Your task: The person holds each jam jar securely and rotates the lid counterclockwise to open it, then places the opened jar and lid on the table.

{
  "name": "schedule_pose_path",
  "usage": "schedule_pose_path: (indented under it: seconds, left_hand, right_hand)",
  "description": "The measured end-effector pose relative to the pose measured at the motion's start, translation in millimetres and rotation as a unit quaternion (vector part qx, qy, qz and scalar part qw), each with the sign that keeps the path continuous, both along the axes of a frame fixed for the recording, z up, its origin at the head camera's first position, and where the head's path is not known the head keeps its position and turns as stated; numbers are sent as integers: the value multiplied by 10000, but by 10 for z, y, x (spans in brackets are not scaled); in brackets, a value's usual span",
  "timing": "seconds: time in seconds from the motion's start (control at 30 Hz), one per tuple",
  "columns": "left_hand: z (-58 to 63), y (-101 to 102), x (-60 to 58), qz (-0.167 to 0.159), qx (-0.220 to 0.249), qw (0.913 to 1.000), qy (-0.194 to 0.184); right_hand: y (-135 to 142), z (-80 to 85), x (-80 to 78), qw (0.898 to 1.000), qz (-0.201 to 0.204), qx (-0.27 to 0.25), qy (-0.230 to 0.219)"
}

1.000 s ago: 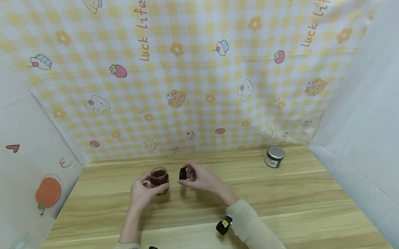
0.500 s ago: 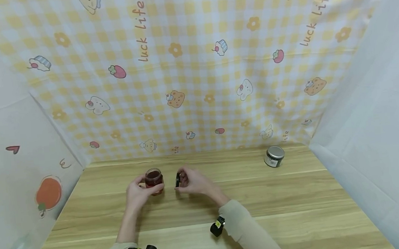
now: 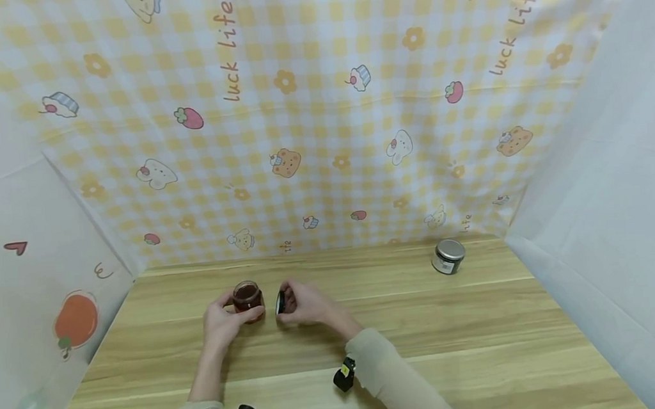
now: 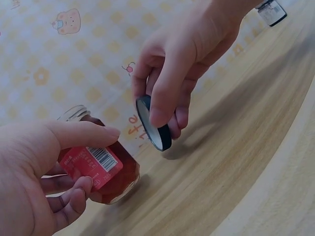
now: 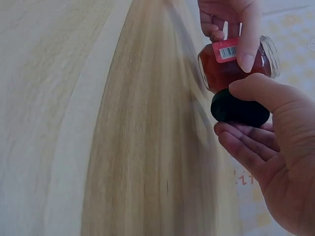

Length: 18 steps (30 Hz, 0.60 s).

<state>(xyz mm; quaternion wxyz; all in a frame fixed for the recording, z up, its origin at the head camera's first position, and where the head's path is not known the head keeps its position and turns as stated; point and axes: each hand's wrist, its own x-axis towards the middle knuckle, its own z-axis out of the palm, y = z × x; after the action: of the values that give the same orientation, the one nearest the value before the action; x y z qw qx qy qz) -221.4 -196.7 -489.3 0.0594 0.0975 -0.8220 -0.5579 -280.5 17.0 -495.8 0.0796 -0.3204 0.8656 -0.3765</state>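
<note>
Sitting gripped in left hand (image 3: 221, 322) is the jar (image 3: 248, 300); right hand (image 3: 308, 303) pinches the lid (image 5: 239, 109) beside it.

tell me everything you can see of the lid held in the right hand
The lid is round and shallow, with a plain, very dark outside, a short side wall and a pale inner face; whether it is metal or plastic, I cannot tell. It is off the open jar, tipped up on edge with its pale inside turned toward it, a gap between them. The thumb and fingers of the right hand pinch it. Whether its lower edge touches the table is unclear.
</note>
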Motion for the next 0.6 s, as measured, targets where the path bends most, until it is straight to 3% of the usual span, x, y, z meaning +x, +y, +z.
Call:
schedule_pose_path:
  seconds: [0.2,0.43,0.6]
  left_hand:
    - [-24,-10,-11,118,-45,9999,-62]
    - [-52,-44,-21,310,40,9995,-59]
    - [-65,-68,-33,427,43,9991,-20]
  right_hand:
    - [-52,-40,-24,9999,45,57,75]
    - [-74,-71,-75,9998,-121,21,-141]
    - [-62,-79,-86,9992,-199,334,83]
